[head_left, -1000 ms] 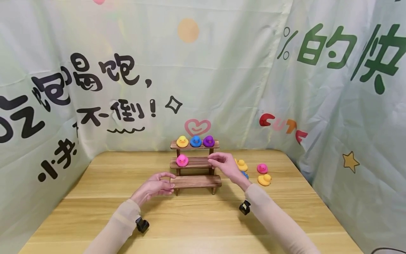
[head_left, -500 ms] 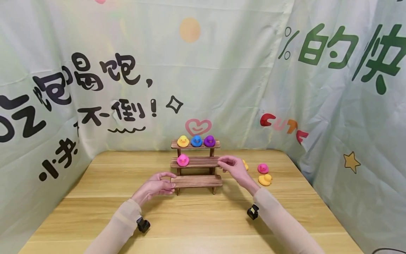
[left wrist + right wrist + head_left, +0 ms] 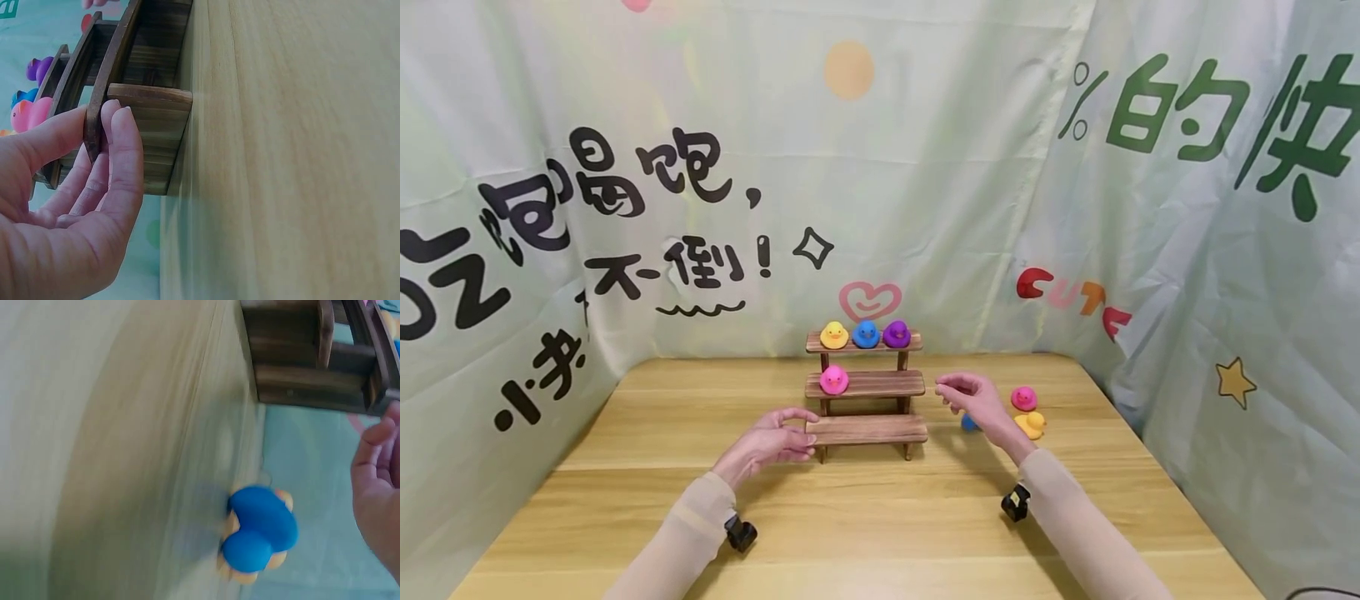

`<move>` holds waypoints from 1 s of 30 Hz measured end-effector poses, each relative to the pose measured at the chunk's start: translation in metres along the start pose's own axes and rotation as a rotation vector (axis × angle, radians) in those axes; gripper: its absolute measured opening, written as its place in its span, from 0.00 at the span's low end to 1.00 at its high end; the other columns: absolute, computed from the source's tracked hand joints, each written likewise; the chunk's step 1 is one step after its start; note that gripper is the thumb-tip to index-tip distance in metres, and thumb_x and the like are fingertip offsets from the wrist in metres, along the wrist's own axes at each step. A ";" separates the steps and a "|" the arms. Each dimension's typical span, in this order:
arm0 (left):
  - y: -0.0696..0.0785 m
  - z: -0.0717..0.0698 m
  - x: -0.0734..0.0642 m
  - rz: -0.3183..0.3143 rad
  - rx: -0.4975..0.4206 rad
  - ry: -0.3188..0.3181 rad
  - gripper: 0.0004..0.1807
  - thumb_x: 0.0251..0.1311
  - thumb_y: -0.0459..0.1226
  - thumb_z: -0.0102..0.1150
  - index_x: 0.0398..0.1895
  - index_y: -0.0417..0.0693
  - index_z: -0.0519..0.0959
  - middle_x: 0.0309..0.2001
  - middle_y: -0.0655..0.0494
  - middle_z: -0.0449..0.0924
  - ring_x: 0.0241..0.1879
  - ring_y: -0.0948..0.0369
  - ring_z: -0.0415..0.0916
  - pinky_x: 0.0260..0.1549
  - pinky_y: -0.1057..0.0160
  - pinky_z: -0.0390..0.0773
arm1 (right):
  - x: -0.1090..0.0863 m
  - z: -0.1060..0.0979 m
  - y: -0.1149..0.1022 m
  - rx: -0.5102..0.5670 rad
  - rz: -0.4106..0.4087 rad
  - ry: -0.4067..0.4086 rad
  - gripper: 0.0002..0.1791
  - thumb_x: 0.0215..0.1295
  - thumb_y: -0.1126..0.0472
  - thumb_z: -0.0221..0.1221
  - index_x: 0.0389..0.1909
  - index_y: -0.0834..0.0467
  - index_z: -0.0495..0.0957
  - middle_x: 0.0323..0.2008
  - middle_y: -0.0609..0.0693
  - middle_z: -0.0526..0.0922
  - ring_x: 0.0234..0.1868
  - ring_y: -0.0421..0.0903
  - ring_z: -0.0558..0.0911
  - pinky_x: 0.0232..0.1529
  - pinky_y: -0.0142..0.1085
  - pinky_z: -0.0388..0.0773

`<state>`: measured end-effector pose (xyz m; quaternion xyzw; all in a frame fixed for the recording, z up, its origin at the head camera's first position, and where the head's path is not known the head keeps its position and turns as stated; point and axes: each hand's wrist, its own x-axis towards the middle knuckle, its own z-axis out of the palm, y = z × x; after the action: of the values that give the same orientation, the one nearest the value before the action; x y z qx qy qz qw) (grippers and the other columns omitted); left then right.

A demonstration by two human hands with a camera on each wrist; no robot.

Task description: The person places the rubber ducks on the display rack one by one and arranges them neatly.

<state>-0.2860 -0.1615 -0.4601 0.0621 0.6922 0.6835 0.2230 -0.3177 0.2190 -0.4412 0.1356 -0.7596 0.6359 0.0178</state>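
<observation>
A three-tier wooden display stand [image 3: 867,430] stands on the table. On its top tier sit a yellow duck [image 3: 834,336], a blue duck [image 3: 866,335] and a purple duck [image 3: 897,335]. The middle tier carries a pink duck [image 3: 834,381] at its left end. My left hand [image 3: 81,194] grips the left end of the bottom board between thumb and fingers. Off the stand's right side, my right hand [image 3: 979,406] hovers with loosely bent fingers and no object visible in them. Beneath it lies another blue duck [image 3: 259,522], partly covered in the head view.
To the right of my right hand, a second pink duck [image 3: 1023,398] and an orange-yellow duck [image 3: 1031,426] lie on the wooden table [image 3: 850,525]. Yellow-orange shapes show behind the blue duck in the right wrist view. Printed cloth [image 3: 925,208] hangs around the table's back and sides.
My right hand has drawn away from the middle tier's right end, moving right and slightly down toward the loose ducks. The left hand keeps its grip on the stand.
</observation>
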 end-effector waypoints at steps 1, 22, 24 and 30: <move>0.000 0.000 0.000 -0.001 -0.001 -0.004 0.25 0.60 0.27 0.61 0.62 0.35 0.67 0.33 0.50 0.80 0.32 0.58 0.83 0.38 0.61 0.88 | -0.001 -0.003 0.001 -0.020 0.008 -0.003 0.18 0.66 0.57 0.64 0.48 0.68 0.79 0.33 0.46 0.84 0.32 0.40 0.79 0.32 0.32 0.80; -0.001 0.000 0.001 0.000 -0.008 0.000 0.26 0.60 0.26 0.61 0.62 0.36 0.68 0.33 0.50 0.80 0.32 0.58 0.83 0.38 0.61 0.88 | -0.014 -0.038 0.021 -0.363 0.120 0.067 0.16 0.65 0.66 0.61 0.52 0.67 0.79 0.55 0.64 0.80 0.57 0.60 0.77 0.49 0.36 0.78; 0.000 -0.001 0.001 0.000 -0.009 -0.005 0.26 0.60 0.26 0.61 0.62 0.36 0.67 0.34 0.50 0.80 0.32 0.58 0.83 0.38 0.60 0.88 | -0.014 -0.040 0.023 -0.371 0.127 0.057 0.17 0.65 0.67 0.62 0.53 0.67 0.79 0.56 0.64 0.80 0.58 0.62 0.76 0.48 0.35 0.78; -0.001 -0.002 0.000 0.000 -0.008 -0.013 0.26 0.60 0.26 0.61 0.62 0.35 0.67 0.35 0.50 0.80 0.32 0.58 0.83 0.39 0.60 0.88 | -0.012 -0.043 0.029 -0.371 0.181 -0.006 0.20 0.64 0.68 0.62 0.57 0.66 0.76 0.58 0.64 0.77 0.60 0.61 0.74 0.58 0.44 0.77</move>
<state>-0.2868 -0.1629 -0.4609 0.0658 0.6879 0.6860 0.2276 -0.3193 0.2668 -0.4633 0.0634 -0.8727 0.4838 -0.0170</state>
